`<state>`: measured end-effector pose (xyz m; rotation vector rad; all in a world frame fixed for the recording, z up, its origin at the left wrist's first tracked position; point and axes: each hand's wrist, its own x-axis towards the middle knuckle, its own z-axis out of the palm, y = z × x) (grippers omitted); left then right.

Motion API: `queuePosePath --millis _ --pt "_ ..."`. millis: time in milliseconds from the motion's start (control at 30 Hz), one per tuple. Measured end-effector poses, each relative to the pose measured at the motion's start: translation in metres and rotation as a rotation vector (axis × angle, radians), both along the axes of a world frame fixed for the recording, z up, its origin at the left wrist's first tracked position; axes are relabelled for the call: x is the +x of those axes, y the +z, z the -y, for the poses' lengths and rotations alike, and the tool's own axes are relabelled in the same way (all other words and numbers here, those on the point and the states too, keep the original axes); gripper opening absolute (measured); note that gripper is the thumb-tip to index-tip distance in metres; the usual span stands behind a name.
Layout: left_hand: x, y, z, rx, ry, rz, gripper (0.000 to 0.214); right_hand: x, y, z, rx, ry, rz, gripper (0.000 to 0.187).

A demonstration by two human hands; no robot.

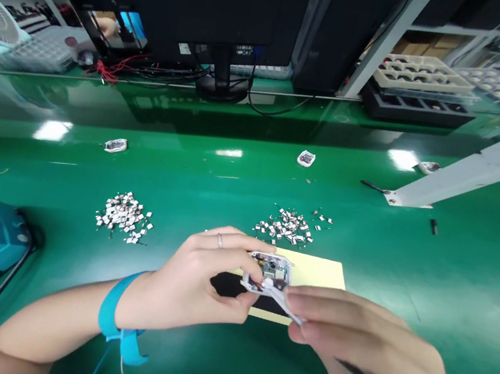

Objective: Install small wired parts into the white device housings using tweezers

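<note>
Currently left hand (194, 283) fingers grip the casing (269, 273), right hand (349, 340) pinches tweezers (286, 305) into it; likely part-fitting, needs a steady tip.

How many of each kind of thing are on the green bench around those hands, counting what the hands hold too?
Small white casings: 4, one held in the left hand
Piles of tiny parts: 2
Yellow pad: 1
Tweezers: 1, in the right hand
Total: 8
</note>
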<state>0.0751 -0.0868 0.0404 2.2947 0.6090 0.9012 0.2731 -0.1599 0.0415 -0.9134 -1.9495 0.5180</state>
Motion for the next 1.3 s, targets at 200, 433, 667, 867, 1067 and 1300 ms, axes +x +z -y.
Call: queuePosePath --millis 200,433,667,867,1067,1300 --pt "0.001 -0.002 0.002 -0.019 0.026 0.063 0.013 -0.006 -0.01 -0.009 -0.095 -0.083 -0.252 0.043" --pt "0.003 0.001 0.005 -0.016 0.0 0.113 0.014 -0.01 -0.011 -0.008 -0.047 -0.063 -0.32 0.043" --pt "0.0 -0.001 0.006 0.042 -0.009 0.141 0.014 -0.007 -0.011 -0.011 -0.171 0.013 -0.47 0.046" --pt "-0.001 0.0 0.007 0.067 -0.021 0.138 0.009 -0.009 -0.008 -0.016 -0.135 0.069 -0.478 0.043" --pt "0.0 -0.003 0.007 0.091 -0.09 0.128 0.005 -0.008 -0.01 -0.01 -0.103 -0.022 -0.467 0.041" --pt "0.0 -0.005 0.006 0.037 -0.07 0.183 0.012 -0.004 -0.005 -0.009 -0.218 0.047 -0.459 0.043"
